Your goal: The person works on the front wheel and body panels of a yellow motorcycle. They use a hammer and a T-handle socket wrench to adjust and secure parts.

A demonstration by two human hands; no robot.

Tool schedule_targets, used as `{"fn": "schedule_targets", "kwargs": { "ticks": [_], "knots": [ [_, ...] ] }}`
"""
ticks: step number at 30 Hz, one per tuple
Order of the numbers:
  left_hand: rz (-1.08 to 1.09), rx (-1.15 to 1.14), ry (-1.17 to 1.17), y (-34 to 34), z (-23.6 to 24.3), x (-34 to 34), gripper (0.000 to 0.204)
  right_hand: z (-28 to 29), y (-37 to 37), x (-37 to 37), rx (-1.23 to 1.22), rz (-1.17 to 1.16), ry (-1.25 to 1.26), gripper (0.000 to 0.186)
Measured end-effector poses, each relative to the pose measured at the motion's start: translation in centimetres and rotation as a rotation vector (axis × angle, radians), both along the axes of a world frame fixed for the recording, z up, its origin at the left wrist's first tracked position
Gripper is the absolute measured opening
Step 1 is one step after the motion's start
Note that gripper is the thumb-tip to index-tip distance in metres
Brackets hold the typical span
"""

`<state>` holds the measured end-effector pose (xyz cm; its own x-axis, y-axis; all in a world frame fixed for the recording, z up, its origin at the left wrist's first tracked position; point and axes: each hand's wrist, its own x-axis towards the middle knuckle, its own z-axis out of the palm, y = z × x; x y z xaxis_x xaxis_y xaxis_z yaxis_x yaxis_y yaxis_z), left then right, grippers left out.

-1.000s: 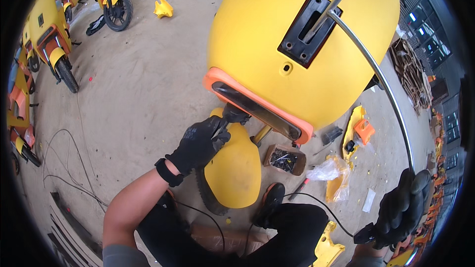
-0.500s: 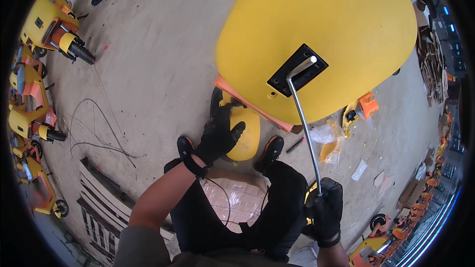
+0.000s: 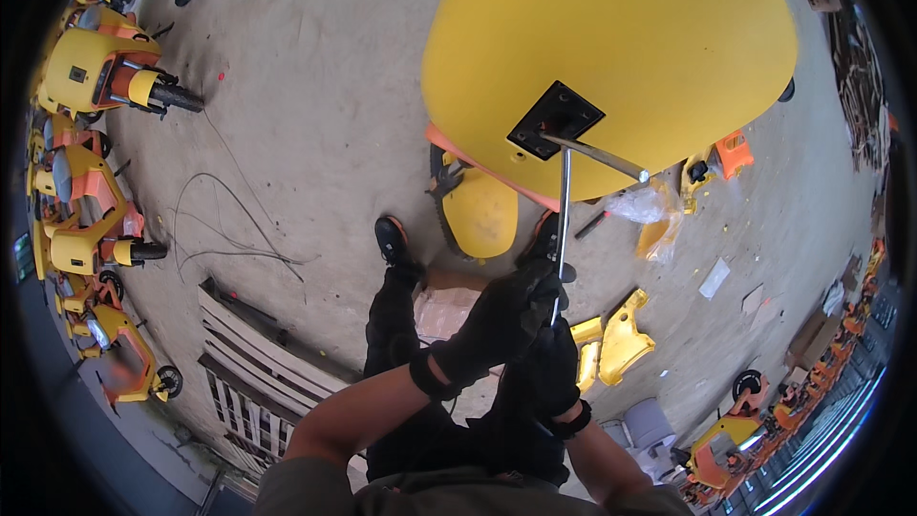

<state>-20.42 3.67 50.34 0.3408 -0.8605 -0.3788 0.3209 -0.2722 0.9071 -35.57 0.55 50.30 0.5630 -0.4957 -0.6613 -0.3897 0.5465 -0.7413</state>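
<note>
A large yellow scooter body panel (image 3: 621,48) fills the upper middle, with a black rectangular plate (image 3: 546,107) set in its near face. A long metal socket wrench (image 3: 564,210) runs from my hands toward the plate. Its head crosses in front of the plate's lower edge; whether it touches cannot be made out. My gloved right hand (image 3: 554,368) grips the lower end of the shaft. Just above it, my gloved left hand (image 3: 506,311) closes about the same shaft, its fingers partly hidden.
A yellow front fender (image 3: 479,218) shows between my shoes. Yellow plastic parts (image 3: 621,339) and clear plastic wrap (image 3: 645,208) lie to the right. On the left are parked yellow scooters (image 3: 95,72), loose cable (image 3: 239,253) and a slatted pallet (image 3: 267,349).
My left hand has moved right and down from near the fender onto the wrench. My right hand has come left and up, and the wrench head has turned and shifted lower.
</note>
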Motion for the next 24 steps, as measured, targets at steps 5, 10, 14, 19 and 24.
{"fn": "schedule_targets", "kwargs": {
  "ticks": [5,10,14,19,24],
  "knots": [
    [0.010,0.114,-0.134,1.2,-0.4,1.4,0.022,-1.9,1.5,2.7,0.151,-0.163,-0.086,0.016],
    [0.056,0.220,0.007,2.9,0.9,2.6,0.023,-4.3,2.7,2.5,-0.351,0.408,-0.089,0.014],
    [-0.006,0.327,-0.022,3.6,1.6,3.7,0.024,-4.2,3.6,3.1,-0.286,0.500,-0.033,0.017],
    [0.025,0.358,0.037,4.8,2.8,4.5,0.024,-2.7,4.8,4.0,-0.002,0.350,-0.105,0.017],
    [-0.075,0.403,-0.146,5.5,5.1,5.3,0.031,-3.1,7.4,3.4,0.864,-0.082,-0.294,0.037]
  ]
}}
